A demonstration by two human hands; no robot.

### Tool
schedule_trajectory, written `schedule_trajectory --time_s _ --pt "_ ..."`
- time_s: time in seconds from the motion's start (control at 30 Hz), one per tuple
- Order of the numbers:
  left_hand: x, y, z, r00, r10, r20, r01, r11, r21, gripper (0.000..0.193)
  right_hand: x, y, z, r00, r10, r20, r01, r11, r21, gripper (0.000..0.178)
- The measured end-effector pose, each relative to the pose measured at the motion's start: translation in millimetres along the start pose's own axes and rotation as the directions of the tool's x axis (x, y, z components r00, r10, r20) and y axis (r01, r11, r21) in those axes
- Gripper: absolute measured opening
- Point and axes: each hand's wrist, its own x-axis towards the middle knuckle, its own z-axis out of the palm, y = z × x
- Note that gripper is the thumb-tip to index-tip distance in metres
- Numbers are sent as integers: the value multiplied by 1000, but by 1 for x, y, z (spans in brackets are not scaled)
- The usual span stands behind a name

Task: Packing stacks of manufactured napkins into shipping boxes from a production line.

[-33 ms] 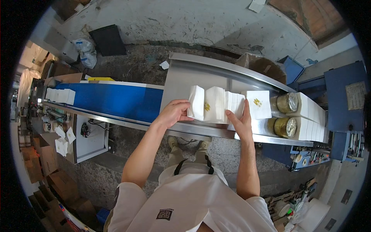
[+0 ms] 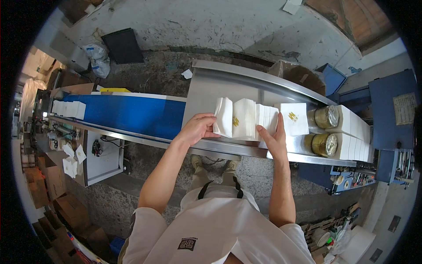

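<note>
A row of white paper napkins (image 2: 244,115), parted into several leaning bundles, rests on the metal table (image 2: 206,83). Gold print shows on one face inside a gap. My left hand (image 2: 198,128) grips the left end, fingers curled against the outer bundle. At the other end my right hand (image 2: 275,140) holds the row, its thumb on the near side and its fingers along the right face. Just right of that hand lies a white napkin with gold print (image 2: 294,119), partly against my fingertips. What lies under it is hard to see.
Two round yellowish weights or rolls (image 2: 324,145) stand against long rows of stacked white napkins (image 2: 351,134) at the right. To the left runs a blue conveyor belt (image 2: 132,115), with more white stacks (image 2: 69,109) at its far end. A raised metal rim (image 2: 263,78) borders the table's back.
</note>
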Motion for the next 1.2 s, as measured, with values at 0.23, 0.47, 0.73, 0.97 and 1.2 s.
schedule_trajectory --time_s 0.23,0.47,0.73,0.97,1.2 --pt "5 -5 -5 1000 4 15 -4 1000 -21 24 0 -1 0 1000 -12 -1 12 1000 7 96" --pt "4 -2 0 999 5 48 -5 1000 2 24 2 9 -1 999 -29 -16 29 999 -31 97" --pt "1 0 2 999 -2 39 1 1000 24 28 3 10 -1 1000 -22 -11 22 999 -31 97" --pt "4 0 0 995 -10 98 12 1000 -21 36 0 2 0 1000 -25 -11 25 1000 0 97" --pt "-9 15 54 996 87 6 -82 909 409 80 -13 -31 18 997 -78 0 77 993 -93 100"
